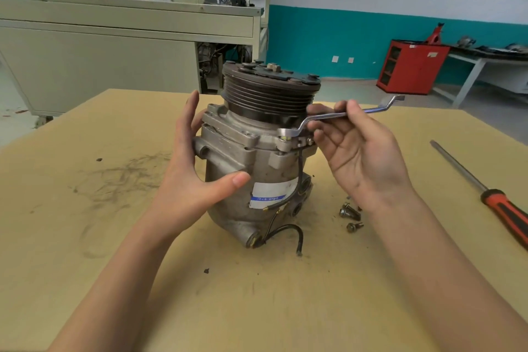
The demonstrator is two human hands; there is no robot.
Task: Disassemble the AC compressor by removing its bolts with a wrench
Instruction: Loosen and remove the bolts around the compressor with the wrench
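The left hand [185, 180] is open wide, its fingers straight and upright along the left side of the AC compressor [245, 151] and its thumb laid across the front of the housing. The right hand [363, 151] is palm-up to the right of the compressor and pinches the shank of an offset ring wrench [325, 116] between thumb and fingertips. The wrench lies nearly level. Its near-left ring end rests on the compressor's flange, over a bright bolt head [286, 138], and its other end sticks out to the far right, free in the air.

The compressor stands upright in the middle of the tan table [85, 237], its grooved pulley [268, 97] on top and a white label [271, 191] with a blue stripe on the front. A black wire [285, 228] runs down its right side and curls onto the table at its base. Loose bolts [350, 213] lie on the table just right of the base, below the right wrist. A screwdriver [491, 197] with a red-and-black handle lies well to the right. Behind the table are a beige workbench [100, 51] on the far left and a red cabinet [411, 66] on the far right.
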